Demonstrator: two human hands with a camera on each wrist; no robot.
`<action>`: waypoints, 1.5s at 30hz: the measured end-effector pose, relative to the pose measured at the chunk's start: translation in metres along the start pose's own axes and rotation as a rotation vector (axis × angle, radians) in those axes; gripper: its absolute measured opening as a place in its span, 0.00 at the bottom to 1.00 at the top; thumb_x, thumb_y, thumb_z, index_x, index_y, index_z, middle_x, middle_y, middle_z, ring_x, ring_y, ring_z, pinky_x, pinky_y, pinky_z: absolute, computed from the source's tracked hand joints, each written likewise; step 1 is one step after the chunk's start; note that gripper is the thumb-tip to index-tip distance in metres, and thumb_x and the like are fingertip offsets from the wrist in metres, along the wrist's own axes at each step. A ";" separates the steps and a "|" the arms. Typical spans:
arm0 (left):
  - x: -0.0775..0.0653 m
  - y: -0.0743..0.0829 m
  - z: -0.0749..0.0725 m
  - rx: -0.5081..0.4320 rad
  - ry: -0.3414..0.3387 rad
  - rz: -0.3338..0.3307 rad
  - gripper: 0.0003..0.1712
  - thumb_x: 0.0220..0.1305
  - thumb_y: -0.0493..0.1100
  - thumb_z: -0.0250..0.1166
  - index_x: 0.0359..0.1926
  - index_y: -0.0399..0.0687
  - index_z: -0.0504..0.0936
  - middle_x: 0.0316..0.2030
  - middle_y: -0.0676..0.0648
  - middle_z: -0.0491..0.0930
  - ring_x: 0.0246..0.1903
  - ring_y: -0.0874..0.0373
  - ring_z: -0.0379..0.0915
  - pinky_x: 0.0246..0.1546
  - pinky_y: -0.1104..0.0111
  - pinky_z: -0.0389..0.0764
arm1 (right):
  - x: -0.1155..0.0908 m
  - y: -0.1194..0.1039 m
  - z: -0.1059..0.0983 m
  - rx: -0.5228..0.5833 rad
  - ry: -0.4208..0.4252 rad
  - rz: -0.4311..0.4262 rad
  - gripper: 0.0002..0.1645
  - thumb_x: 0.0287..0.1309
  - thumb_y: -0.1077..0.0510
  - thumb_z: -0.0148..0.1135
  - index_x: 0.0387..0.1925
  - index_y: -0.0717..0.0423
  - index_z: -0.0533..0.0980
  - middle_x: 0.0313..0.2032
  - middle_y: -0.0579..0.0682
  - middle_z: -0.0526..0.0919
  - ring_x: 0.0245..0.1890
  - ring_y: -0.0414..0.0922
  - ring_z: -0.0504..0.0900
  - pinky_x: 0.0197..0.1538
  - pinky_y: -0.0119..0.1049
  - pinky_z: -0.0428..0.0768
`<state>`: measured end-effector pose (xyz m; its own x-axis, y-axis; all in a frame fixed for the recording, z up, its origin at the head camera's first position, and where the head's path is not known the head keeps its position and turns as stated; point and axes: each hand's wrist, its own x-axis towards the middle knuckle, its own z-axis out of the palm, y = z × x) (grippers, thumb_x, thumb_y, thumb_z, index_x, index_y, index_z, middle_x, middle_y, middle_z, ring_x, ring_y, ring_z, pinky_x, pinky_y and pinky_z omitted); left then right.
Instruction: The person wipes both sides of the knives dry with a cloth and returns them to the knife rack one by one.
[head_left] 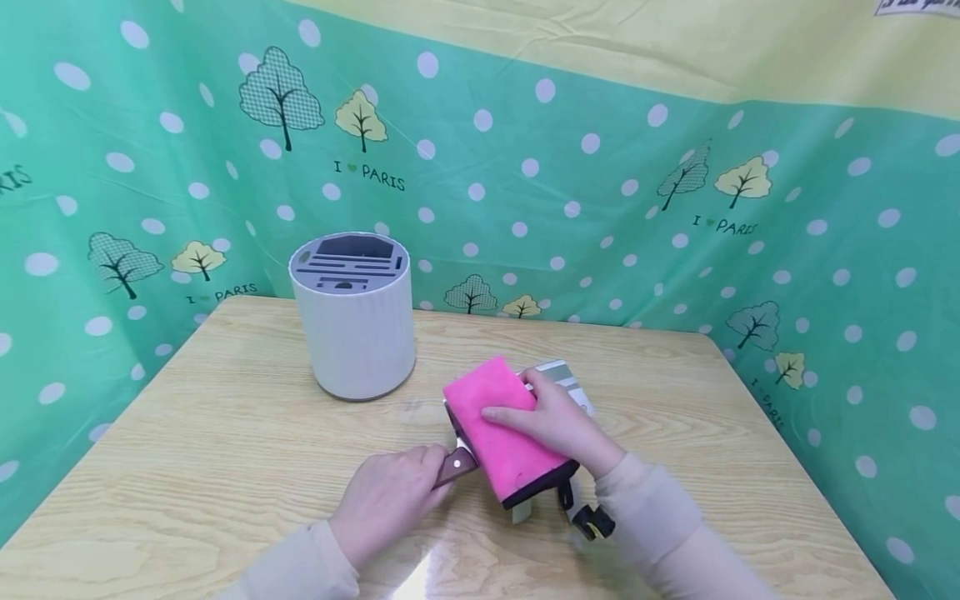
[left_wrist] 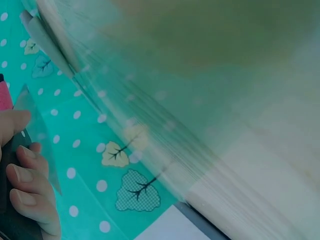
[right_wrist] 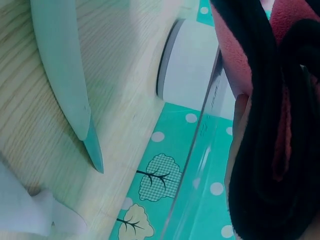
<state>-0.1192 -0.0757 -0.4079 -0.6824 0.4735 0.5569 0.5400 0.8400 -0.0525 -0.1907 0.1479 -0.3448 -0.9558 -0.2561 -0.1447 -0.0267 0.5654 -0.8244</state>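
My left hand grips the brown riveted handle of a knife, at the middle front of the table. A folded pink cloth with black edging covers most of its blade. My right hand holds the cloth around the blade, thumb on top. In the right wrist view the shiny blade shows beside the cloth. The left wrist view has my left hand curled round the handle, with part of the blade beyond the fingers.
A white round knife block with a slotted grey top stands at the back left. Beneath the cloth lie a white-and-grey striped flat thing and a pale green pointed thing. A small black object is near my right wrist.
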 end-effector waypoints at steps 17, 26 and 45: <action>0.001 0.001 0.002 -0.003 0.096 0.041 0.17 0.53 0.51 0.73 0.27 0.52 0.72 0.16 0.58 0.71 0.11 0.66 0.60 0.09 0.73 0.62 | 0.003 0.001 0.005 -0.007 0.024 -0.007 0.30 0.51 0.40 0.73 0.43 0.55 0.70 0.26 0.53 0.80 0.18 0.45 0.81 0.24 0.39 0.81; 0.000 0.001 0.002 0.002 0.106 0.044 0.17 0.52 0.51 0.73 0.28 0.52 0.72 0.17 0.58 0.72 0.12 0.66 0.60 0.09 0.72 0.63 | 0.006 0.003 0.006 -0.069 0.066 -0.018 0.32 0.47 0.40 0.76 0.44 0.54 0.71 0.28 0.52 0.80 0.19 0.44 0.80 0.24 0.38 0.80; -0.001 0.001 0.004 0.015 0.121 0.032 0.17 0.52 0.52 0.73 0.27 0.52 0.73 0.15 0.59 0.67 0.11 0.68 0.52 0.08 0.74 0.58 | 0.007 0.011 0.002 -0.098 0.122 0.023 0.36 0.45 0.37 0.76 0.48 0.53 0.72 0.31 0.52 0.79 0.22 0.45 0.80 0.26 0.38 0.80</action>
<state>-0.1197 -0.0746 -0.4115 -0.6003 0.4653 0.6505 0.5523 0.8294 -0.0835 -0.1973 0.1510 -0.3557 -0.9848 -0.1483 -0.0905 -0.0271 0.6457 -0.7631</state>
